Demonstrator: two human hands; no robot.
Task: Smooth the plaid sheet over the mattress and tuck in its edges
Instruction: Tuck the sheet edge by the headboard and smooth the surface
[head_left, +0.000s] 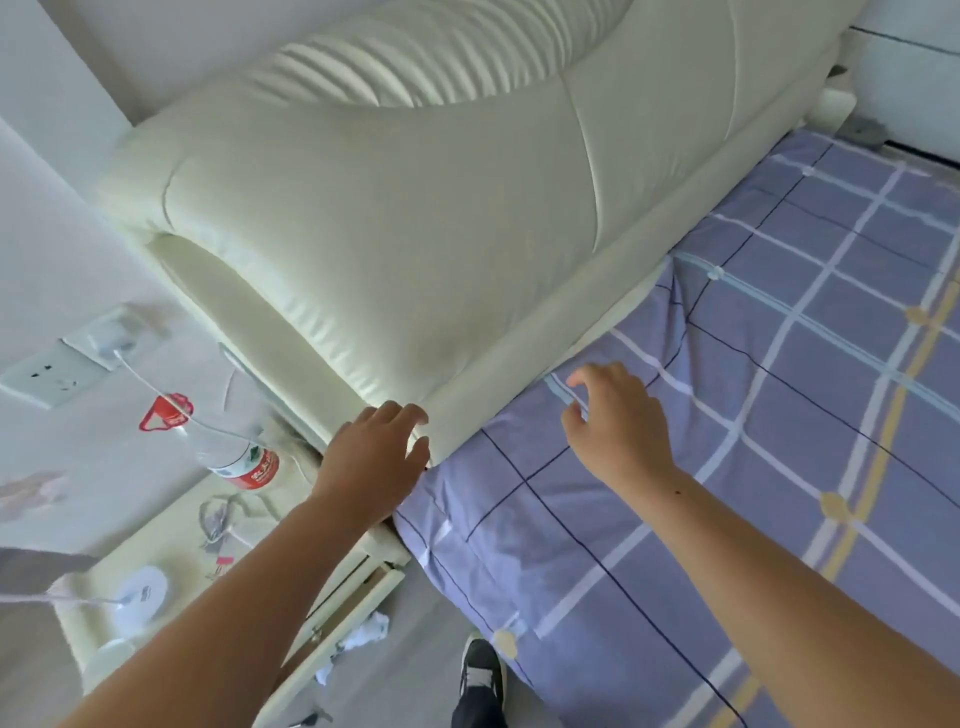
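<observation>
The left hand (375, 453) rested, fingers spread, against the lower corner of the cream padded leather headboard (395, 223), gripping nothing. The right hand (615, 421), at three o'clock from it, hovered with fingers loosely curled and apart over the lilac plaid cotton sheet (727, 415), which covered the mattress, creased near the headboard at twelve o'clock. Risk, in my judgement: pulling at that crease could drag the sheet off the near corner. At nine o'clock, a clear plastic bottle (228, 447) on the cream bedside table (171, 525) could be knocked by the left elbow.
</observation>
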